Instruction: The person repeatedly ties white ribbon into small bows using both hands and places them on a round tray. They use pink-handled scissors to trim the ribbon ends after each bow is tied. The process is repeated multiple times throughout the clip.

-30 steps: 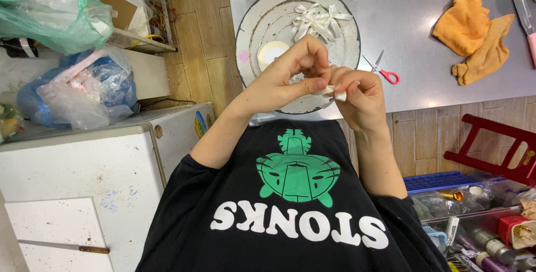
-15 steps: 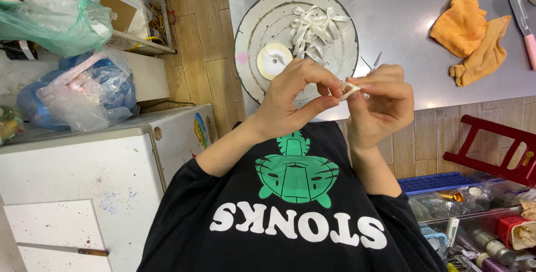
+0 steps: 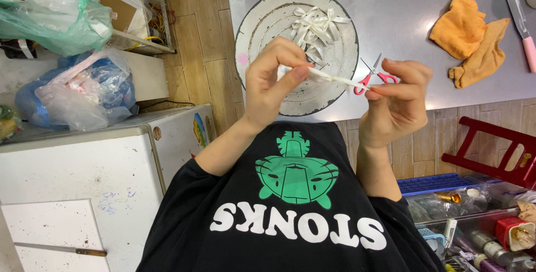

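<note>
A: What are the hands doing?

B: Both pinch one strip of white ribbon (image 3: 335, 78), stretched taut above the round tray (image 3: 262, 26). The left hand (image 3: 273, 79) is closed on one end, the right hand (image 3: 397, 102) on the other.

A: Which step, you think?

B: Likely straightening it before folding a bow like those finished bows (image 3: 318, 26) on the tray. Next it needs a steady loop; the scissors (image 3: 373, 75) lie just right of the tray.

Upper left: brown cardboard box (image 3: 124, 11) on shelf; colourful round sticker (image 3: 199, 131) on white cabinet side.
</note>
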`<state>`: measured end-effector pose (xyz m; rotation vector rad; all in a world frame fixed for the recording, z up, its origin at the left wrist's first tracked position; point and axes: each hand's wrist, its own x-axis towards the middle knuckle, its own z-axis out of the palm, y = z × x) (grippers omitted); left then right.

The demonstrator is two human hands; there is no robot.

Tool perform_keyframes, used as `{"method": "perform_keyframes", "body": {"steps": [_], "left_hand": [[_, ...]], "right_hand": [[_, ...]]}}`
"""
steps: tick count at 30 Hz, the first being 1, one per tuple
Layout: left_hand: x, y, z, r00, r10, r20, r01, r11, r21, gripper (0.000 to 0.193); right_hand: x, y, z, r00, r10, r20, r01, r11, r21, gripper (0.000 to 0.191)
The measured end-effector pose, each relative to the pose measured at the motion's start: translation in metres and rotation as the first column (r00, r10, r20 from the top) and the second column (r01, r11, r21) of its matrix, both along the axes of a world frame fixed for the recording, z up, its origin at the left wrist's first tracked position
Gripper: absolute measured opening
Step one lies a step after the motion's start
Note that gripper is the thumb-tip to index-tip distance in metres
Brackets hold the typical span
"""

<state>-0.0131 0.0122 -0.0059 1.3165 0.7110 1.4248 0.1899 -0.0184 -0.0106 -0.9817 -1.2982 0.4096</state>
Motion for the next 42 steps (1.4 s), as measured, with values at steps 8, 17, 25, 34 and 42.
{"method": "perform_keyframes", "body": {"steps": [8, 17, 25, 34, 42], "left_hand": [[0.011, -0.003, -0.002, 0.965, -0.233, 0.117, 0.251, 0.952, -0.173, 0.037], [0.010, -0.004, 0.004, 0.985, -0.175, 0.009, 0.175, 0.974, -0.145, 0.047], [0.002, -0.006, 0.000, 0.925, -0.381, -0.015, 0.377, 0.919, -0.116, 0.051], [0.012, -0.003, -0.004, 0.974, -0.119, -0.192, 0.123, 0.992, 0.006, 0.048], [0.003, 0.003, 0.002, 0.971, -0.061, -0.231, 0.083, 0.993, 0.087, 0.042]], "right_hand": [[-0.004, -0.005, 0.001, 0.994, 0.106, 0.003, -0.105, 0.989, -0.101, 0.020], [-0.002, -0.007, 0.000, 0.990, 0.134, 0.052, -0.127, 0.984, -0.123, 0.015], [0.011, 0.012, 0.000, 0.944, 0.162, -0.288, -0.198, 0.975, -0.099, 0.016], [-0.005, 0.007, 0.000, 0.820, 0.378, -0.429, -0.521, 0.804, -0.287, 0.043], [-0.001, -0.001, -0.016, 0.920, 0.284, -0.271, -0.376, 0.838, -0.396, 0.019]]}}
